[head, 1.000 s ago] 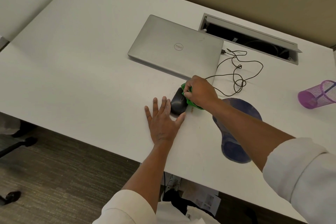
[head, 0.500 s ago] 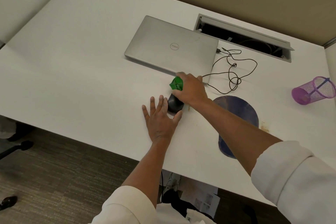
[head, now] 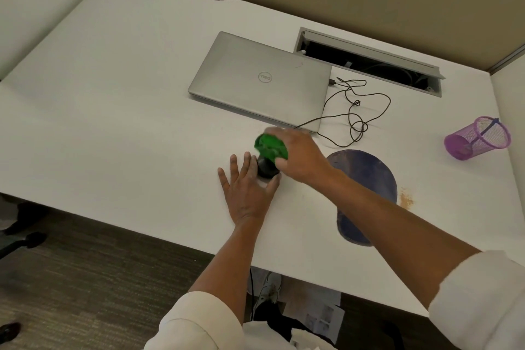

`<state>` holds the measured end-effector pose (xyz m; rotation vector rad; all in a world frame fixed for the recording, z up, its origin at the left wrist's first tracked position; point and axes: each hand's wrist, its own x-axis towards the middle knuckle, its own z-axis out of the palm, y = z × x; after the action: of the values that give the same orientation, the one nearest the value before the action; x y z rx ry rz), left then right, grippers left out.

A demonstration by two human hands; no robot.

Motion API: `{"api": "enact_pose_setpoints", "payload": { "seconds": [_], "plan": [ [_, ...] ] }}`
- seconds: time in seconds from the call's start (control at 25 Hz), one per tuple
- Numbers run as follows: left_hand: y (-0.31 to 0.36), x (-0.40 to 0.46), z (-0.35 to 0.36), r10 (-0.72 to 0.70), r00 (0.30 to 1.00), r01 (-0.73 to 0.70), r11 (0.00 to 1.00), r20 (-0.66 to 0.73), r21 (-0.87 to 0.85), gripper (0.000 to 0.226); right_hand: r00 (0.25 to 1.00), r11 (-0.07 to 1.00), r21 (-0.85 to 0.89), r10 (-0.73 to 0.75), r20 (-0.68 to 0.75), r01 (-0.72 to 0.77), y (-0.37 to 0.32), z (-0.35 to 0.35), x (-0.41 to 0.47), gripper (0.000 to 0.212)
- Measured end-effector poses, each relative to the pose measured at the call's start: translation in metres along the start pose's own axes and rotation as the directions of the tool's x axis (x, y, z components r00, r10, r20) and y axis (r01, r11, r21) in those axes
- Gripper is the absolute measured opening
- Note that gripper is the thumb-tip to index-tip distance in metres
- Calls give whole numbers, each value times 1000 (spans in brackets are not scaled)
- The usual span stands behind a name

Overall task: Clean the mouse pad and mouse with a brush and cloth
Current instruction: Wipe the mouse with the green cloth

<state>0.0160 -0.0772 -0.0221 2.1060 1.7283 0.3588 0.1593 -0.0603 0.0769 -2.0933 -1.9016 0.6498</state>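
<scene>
My right hand is closed around a bright green cloth, bunched into a crumpled ball, and presses it on the far end of the black mouse. The mouse sits on the white desk, just in front of the closed silver laptop. My left hand lies flat and open, its thumb and fingers touching the mouse. The dark blue mouse pad lies near, on the right, partly under my forearm.
</scene>
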Motion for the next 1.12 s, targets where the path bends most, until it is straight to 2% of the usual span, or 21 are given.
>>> {"api": "enact_pose_setpoints", "payload": {
  "seconds": [0.04, 0.12, 0.24, 0.32, 0.36, 0.44, 0.48, 0.6, 0.72, 0.84, 0.96, 1.12],
  "plan": [
    [-1, 0, 1, -1, 1000, 1, 1000, 0, 0, 89, 997, 997, 36, 68, -47, -66, 2, -1, 7, 72],
    [-1, -1, 1, 1, 1000, -1, 1000, 11, 12, 88, 983, 983, -7, 184, -8, -184, -5, 9, 12, 72],
    [2, 0, -1, -16, 1000, 16, 1000, 15, -13, 82, 975, 970, -104, 222, -11, -222, -21, 35, -4, 66],
    [2, 1, -2, -21, 1000, 21, 1000, 19, -14, 72, 985, 983, -78, 166, -34, -169, -21, 39, -16, 63],
    [2, 0, -1, -7, 1000, 7, 1000, 24, 5, 68, 994, 992, -61, 107, -3, -107, -18, 35, -21, 61],
    [-1, 0, 0, 17, 999, -18, 999, 35, 34, 72, 998, 1000, -11, 13, 60, -12, -10, 18, -26, 56],
    [-1, 0, 0, 16, 999, -17, 999, 32, 30, 77, 1000, 1000, 8, 4, 28, -4, -2, 8, -22, 54],
    [-1, 0, 0, 2, 1000, -2, 1000, 19, 22, 86, 975, 987, -35, 152, -160, -160, 24, -17, 6, 59],
    [0, 1, 1, -4, 1000, 3, 999, 15, 35, 87, 965, 963, -97, 243, -104, -253, 26, -14, 25, 66],
    [0, 0, 0, -6, 1000, 6, 1000, 18, 28, 89, 973, 965, -122, 232, -3, -231, 12, 10, 14, 66],
    [1, 0, -1, -11, 1000, 10, 1000, 14, 20, 91, 978, 971, -116, 206, -27, -208, 4, 24, -9, 66],
    [-1, 1, 0, -5, 999, 2, 999, 51, 55, 82, 996, 990, -142, 36, 87, -24, -2, 20, -45, 61]
  ]
}}
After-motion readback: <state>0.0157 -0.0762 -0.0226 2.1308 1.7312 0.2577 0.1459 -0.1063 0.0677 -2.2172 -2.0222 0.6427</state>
